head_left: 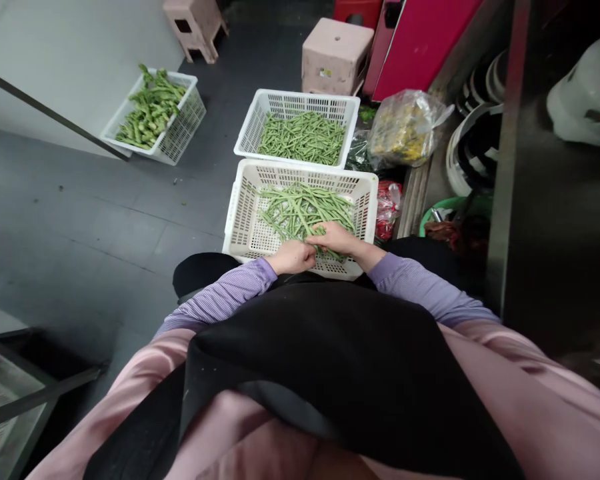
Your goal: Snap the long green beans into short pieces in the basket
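R hand (pixel 333 238) grips long beans (pixel 303 202), L hand (pixel 294 257) curls beside it, hold unclear, both at basket (pixel 241 200) near side; more beans inside basket. Short bean pcs (pixel 305 139) just beyond basket. Prob. mid bean-sorting by hand; next move needs steady 2-hand grip.

Long, slender green beans (pixel 305 200) are being held in a loose, crisscrossed heap inside the nearer white slotted basket (pixel 243 212).

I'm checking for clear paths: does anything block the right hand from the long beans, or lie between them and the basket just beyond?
Nothing visible blocks the right hand; it touches the long beans. Between them and the basket beyond stand its near rim and the near basket's far wall.
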Action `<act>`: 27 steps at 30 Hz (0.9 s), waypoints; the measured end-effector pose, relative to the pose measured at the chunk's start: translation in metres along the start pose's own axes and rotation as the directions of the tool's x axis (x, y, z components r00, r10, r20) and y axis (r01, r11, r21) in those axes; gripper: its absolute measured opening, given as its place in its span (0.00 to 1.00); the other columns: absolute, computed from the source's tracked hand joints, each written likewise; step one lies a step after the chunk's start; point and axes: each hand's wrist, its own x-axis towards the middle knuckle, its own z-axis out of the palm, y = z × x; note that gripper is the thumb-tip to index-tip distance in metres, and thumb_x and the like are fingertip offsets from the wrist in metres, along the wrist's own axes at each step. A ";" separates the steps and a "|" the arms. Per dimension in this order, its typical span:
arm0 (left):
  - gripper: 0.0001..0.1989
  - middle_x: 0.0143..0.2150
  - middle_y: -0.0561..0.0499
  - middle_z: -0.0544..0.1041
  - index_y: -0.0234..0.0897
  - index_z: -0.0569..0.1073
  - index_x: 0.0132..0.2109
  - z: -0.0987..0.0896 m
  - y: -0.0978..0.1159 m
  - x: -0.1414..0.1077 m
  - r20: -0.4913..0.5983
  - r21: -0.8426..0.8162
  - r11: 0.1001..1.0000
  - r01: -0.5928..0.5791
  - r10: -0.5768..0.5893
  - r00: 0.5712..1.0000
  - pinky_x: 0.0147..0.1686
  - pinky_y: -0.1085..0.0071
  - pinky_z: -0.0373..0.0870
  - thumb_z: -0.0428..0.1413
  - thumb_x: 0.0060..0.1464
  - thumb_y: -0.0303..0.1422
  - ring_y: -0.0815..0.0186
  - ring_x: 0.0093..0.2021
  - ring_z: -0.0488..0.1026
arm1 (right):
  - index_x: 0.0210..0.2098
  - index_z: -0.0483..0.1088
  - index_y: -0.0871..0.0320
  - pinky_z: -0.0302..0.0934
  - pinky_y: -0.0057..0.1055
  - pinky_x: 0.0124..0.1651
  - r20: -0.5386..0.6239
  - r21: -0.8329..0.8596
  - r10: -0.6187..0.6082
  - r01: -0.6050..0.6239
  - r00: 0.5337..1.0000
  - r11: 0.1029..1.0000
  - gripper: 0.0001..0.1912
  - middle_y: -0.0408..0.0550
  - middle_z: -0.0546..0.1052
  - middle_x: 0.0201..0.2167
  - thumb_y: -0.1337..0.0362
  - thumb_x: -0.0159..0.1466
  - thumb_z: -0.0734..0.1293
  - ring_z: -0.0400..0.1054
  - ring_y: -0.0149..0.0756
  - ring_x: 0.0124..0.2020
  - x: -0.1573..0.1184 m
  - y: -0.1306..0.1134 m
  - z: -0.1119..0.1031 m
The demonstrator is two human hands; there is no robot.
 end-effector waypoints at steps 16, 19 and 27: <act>0.16 0.20 0.61 0.59 0.38 0.66 0.35 -0.054 -0.032 0.012 -0.243 -0.952 0.276 -0.131 -0.424 0.873 0.17 0.78 0.51 0.59 0.60 0.45 0.78 0.17 0.52 | 0.29 0.72 0.60 0.54 0.24 0.18 0.521 0.165 0.015 -0.118 0.853 0.979 0.17 0.34 0.61 0.11 0.53 0.53 0.76 0.54 0.25 0.13 -0.011 -0.010 -0.018; 0.15 0.21 0.61 0.64 0.39 0.65 0.35 -0.048 -0.023 0.016 -0.270 -0.936 0.331 -0.119 -0.459 0.846 0.16 0.77 0.54 0.60 0.59 0.43 0.77 0.16 0.56 | 0.30 0.72 0.61 0.52 0.23 0.18 0.410 0.197 0.014 -0.104 0.912 0.975 0.17 0.36 0.63 0.13 0.52 0.56 0.75 0.52 0.24 0.13 -0.009 -0.008 -0.013; 0.15 0.24 0.55 0.72 0.36 0.70 0.37 -0.049 -0.026 0.013 -0.423 -0.848 0.501 -0.174 -0.439 0.793 0.18 0.74 0.61 0.56 0.61 0.45 0.75 0.17 0.63 | 0.23 0.61 0.56 0.45 0.24 0.16 0.359 0.328 0.132 -0.257 0.924 0.909 0.17 0.37 0.57 0.12 0.55 0.62 0.67 0.46 0.25 0.14 -0.002 -0.007 -0.010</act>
